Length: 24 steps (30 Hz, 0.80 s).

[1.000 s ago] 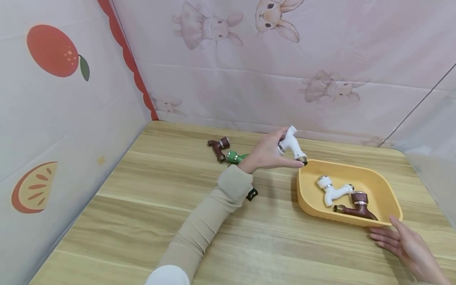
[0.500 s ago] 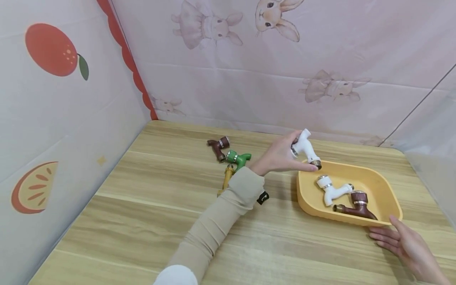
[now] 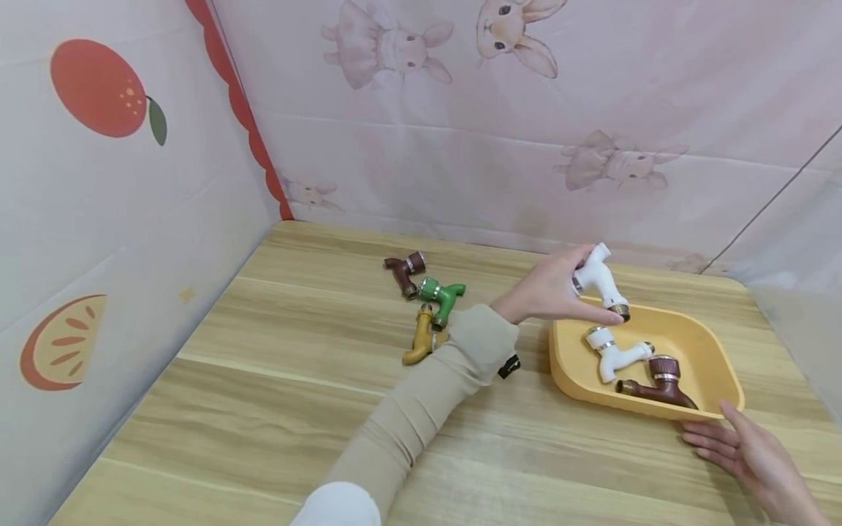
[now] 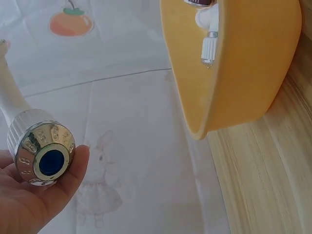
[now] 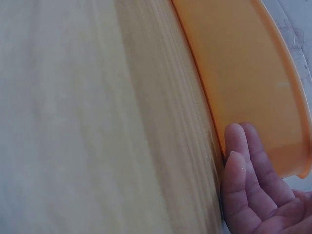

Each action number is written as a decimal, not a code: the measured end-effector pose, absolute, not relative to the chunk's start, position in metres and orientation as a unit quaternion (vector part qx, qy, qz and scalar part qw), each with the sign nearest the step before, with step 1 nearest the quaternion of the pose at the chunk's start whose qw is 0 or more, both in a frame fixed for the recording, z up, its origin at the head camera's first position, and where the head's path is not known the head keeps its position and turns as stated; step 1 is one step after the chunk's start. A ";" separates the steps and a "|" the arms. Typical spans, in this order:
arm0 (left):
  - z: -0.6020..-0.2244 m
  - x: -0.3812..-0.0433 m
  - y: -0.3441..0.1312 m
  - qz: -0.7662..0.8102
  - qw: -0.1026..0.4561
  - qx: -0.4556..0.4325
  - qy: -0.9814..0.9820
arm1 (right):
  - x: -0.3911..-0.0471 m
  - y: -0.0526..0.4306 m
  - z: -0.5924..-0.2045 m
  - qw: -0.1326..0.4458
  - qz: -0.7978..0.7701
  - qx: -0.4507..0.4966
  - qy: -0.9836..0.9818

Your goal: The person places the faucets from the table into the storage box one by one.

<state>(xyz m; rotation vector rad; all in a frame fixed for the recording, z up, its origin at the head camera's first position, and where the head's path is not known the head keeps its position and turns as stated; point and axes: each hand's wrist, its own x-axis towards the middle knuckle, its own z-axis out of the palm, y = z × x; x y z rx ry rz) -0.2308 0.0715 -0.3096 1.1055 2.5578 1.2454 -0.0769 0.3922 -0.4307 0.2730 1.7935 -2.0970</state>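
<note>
first, a brown tap [image 3: 403,277], a green tap [image 3: 447,298] and a yellow tap [image 3: 421,340] lie close together on the wood table [image 3: 263,409]. next, the left hand [image 3: 549,291] holds a white tap [image 3: 597,276] up over the left side of a yellow tub [image 3: 697,354], its fingers and thumb clamped on it. that tap is smooth, with a brassy end [image 3: 619,313]. the head view hides most of its knob, but the left wrist view shows the knob's shiny cap [image 4: 35,157] with a dark blue middle. its long way runs up and down, leaning, brassy end low and to the right, spout up. inside the tub lie a second white tap [image 3: 618,359] and a second brown tap [image 3: 664,392]. last, the right hand [image 3: 756,453] touches the tub; the right wrist view shows its fingers close together against the outside.
</note>
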 end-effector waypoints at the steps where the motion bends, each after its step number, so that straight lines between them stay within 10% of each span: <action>1: -0.310 -0.231 0.073 0.400 0.048 0.361 0.841 | -0.077 0.392 -0.431 0.184 -0.742 0.098 0.637; 24: -0.304 -0.236 0.131 0.277 0.096 0.379 0.878 | -0.077 0.392 -0.432 0.172 -0.744 0.111 0.636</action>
